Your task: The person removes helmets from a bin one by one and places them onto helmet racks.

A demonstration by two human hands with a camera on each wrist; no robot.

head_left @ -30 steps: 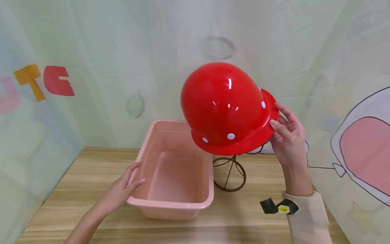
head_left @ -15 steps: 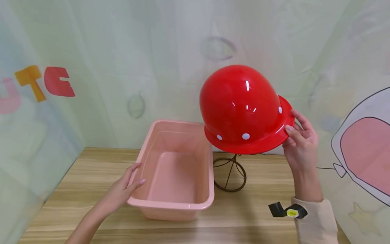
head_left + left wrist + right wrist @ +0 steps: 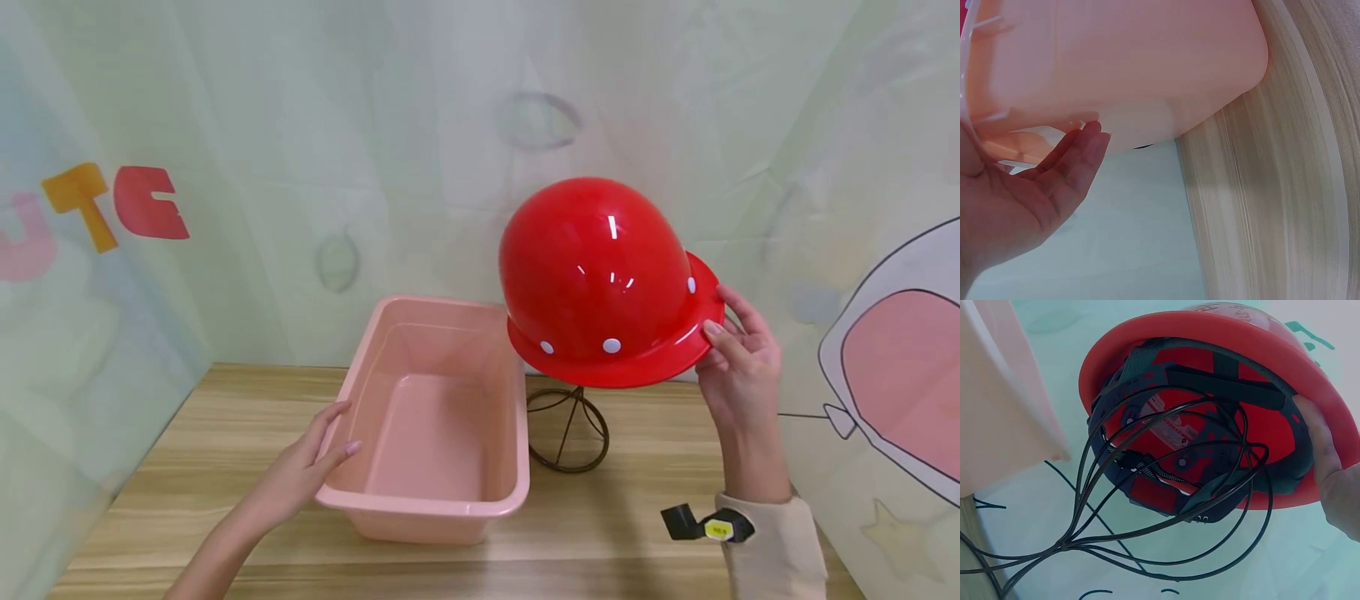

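I see a wooden table point(image 3: 600, 542) with a pink tub point(image 3: 442, 500) standing on it, open side up. Just right of the tub stands a dark wire stand point(image 3: 567, 433), whose looped top shows from below in the right wrist view. A red helmet point(image 3: 600, 275) sits over that wire top, tilted, with its black straps visible inside. My right hand point(image 3: 738, 367) pinches the helmet's brim at its right edge, thumb on top and fingers beneath. My left hand point(image 3: 303, 471) rests with straight, relaxed fingers against the tub's left rim, holding nothing.
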